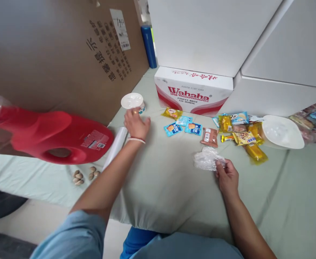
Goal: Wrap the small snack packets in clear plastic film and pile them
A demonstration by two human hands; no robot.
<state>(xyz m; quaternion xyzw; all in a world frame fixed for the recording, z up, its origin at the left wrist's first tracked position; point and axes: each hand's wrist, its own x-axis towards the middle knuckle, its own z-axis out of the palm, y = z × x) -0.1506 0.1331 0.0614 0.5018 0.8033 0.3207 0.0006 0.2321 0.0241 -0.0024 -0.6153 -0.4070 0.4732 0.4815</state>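
Observation:
At the left, my left hand [136, 124] is at the front of a small white paper bowl [132, 100], its thumb apart from the other fingers. Its fingertips overlap the bowl's near side; whether they touch it is unclear. Between the thumb and fingers of my right hand [227, 177] is the edge of a crumpled clear plastic bag [208, 158], which rests on the green cloth. Just beyond the bag lies a brown wrapped snack [210, 137]. Several blue sachets [173, 129] and a yellow snack packet [172, 113] lie between my hands, farther back.
A red detergent jug [66, 133] and a white roll [116, 145] are at left, with several nuts or shells [78, 177] nearby. Behind stands a Wahaha carton [193, 91]. Mixed snack packets [241, 135] lie beside a white bowl [283, 131] at right.

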